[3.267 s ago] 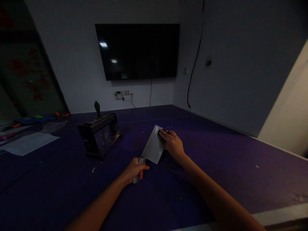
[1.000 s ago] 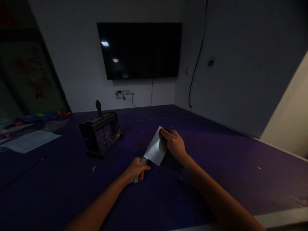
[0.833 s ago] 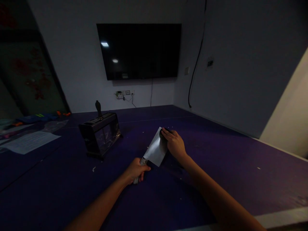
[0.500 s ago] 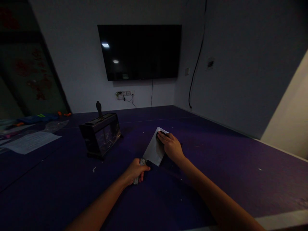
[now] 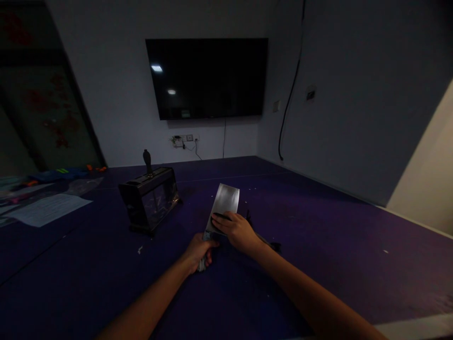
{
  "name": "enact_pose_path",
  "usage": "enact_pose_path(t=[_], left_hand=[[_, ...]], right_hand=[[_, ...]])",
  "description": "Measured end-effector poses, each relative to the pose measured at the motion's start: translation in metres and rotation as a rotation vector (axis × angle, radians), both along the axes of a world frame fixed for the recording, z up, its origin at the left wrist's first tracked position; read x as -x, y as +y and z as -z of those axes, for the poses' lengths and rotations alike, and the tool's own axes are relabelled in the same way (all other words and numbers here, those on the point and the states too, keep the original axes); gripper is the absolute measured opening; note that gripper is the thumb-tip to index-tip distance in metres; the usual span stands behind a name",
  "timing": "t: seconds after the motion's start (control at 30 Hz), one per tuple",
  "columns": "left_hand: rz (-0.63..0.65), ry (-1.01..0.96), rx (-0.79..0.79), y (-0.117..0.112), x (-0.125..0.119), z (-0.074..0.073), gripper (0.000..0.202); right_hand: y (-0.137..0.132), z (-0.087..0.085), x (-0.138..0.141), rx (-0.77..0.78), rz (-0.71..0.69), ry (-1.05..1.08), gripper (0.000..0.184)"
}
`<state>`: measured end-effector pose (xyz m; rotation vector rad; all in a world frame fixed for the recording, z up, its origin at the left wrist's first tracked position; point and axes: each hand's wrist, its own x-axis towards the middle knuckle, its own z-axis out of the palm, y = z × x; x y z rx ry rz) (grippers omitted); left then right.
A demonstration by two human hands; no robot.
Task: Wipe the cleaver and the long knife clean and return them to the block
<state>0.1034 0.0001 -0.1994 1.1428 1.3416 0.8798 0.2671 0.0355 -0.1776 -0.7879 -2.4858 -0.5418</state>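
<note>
My left hand (image 5: 198,251) is wrapped round the handle of a broad steel cleaver (image 5: 223,203), whose blade points away from me over the dark purple table (image 5: 318,245). My right hand (image 5: 236,230) lies on the near part of the blade, close to the handle, with its fingers pressed on a small dark thing that I cannot make out. A thin dark item (image 5: 264,238) lies on the table just right of my right hand.
A dark knife block (image 5: 149,198) with one handle sticking up stands to the left of the cleaver. Papers (image 5: 47,208) and coloured items lie at the far left. A black screen (image 5: 208,78) hangs on the back wall. The table's pale front edge (image 5: 414,326) shows bottom right.
My right hand has slid down the blade from its far tip toward the handle. The blade's far half now shows bare. My left hand keeps its grip.
</note>
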Motion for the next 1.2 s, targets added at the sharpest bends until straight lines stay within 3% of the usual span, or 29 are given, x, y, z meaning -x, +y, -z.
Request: enact_pose_path(t=[0.4, 0.9, 1.2], left_hand=[[0.004, -0.017, -0.032, 0.0000, -0.0012, -0.0004, 0.017], [0.043, 0.004, -0.039, 0.0003, -0.0009, 0.0000, 0.024], [0.072, 0.081, -0.018, -0.0023, -0.0018, -0.0037, 0.019]], right_hand=[[-0.0091, -0.0022, 0.0058, 0.033, -0.049, -0.064, 0.044], [-0.0094, -0.0040, 0.0040, 0.038, -0.040, -0.075, 0.047], [-0.0058, -0.0068, 0.0020, 0.003, 0.055, -0.005, 0.042]])
